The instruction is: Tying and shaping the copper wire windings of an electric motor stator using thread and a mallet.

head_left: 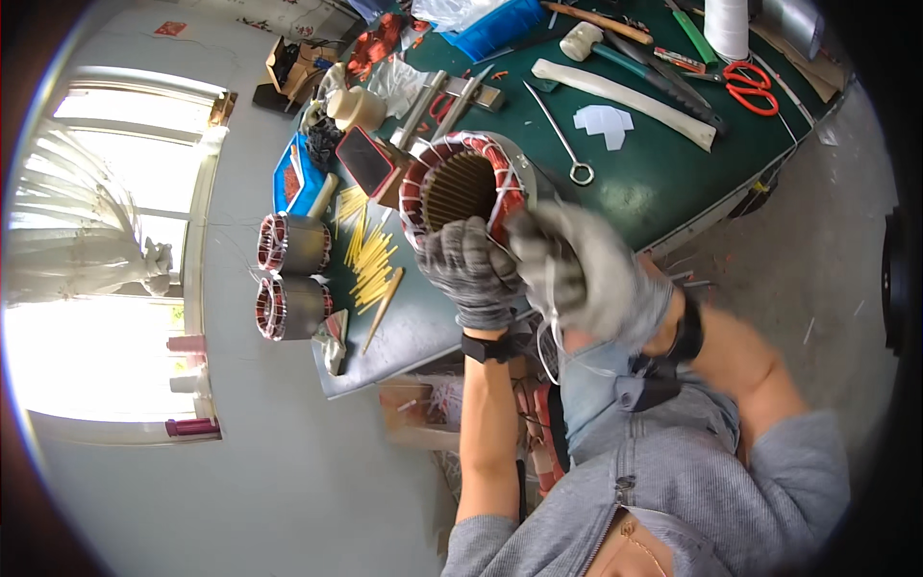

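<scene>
The left hand (468,271), in a dark grey knitted glove, is pressed against the near rim of a round motor stator with copper-red windings and a ribbed metal bore (461,188); its fingers are curled over the edge of the windings, so the stator is gripped there. The right hand (582,264), in a lighter grey glove, is blurred and is held just beside the left one at the stator's right edge; its fingers are bent, but whether anything is clasped in them cannot be told. Thin pale cord (548,332) is seen hanging below the two hands.

The stator is stood on its side at the near edge of a dark green workbench (654,183), with its open bore turned toward the camera. To its left, a scatter of thin yellow sticks (370,260) is spread on the bench, and further left two smaller wound stators (291,274) are laid one beside the other at the bench's end. Behind the stator a long metal hook tool with a ring end (562,144) and a long white curved strip (625,96) are laid well apart from the hands. Red-handled scissors (752,87) and a white-headed mallet (591,40) are found at the far side.
</scene>
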The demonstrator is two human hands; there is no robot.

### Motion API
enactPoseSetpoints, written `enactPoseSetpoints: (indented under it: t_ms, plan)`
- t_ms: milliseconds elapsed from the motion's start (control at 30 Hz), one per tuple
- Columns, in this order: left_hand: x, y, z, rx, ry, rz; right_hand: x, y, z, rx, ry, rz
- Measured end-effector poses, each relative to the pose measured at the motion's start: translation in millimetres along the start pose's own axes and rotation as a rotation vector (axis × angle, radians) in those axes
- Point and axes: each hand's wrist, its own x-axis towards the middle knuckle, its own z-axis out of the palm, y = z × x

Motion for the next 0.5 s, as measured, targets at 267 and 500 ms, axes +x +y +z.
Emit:
enactPoseSetpoints:
  t_ms: [267, 500]
  plan:
    - [14, -12, -3, -0.226, -0.057, 0.005, 10, -34, -33, -0.501, -0.098, -0.063]
    - [41, -9, -33, -0.361, -0.359, -0.119, 28, -90, -2, -1.67, -0.038, -0.423]
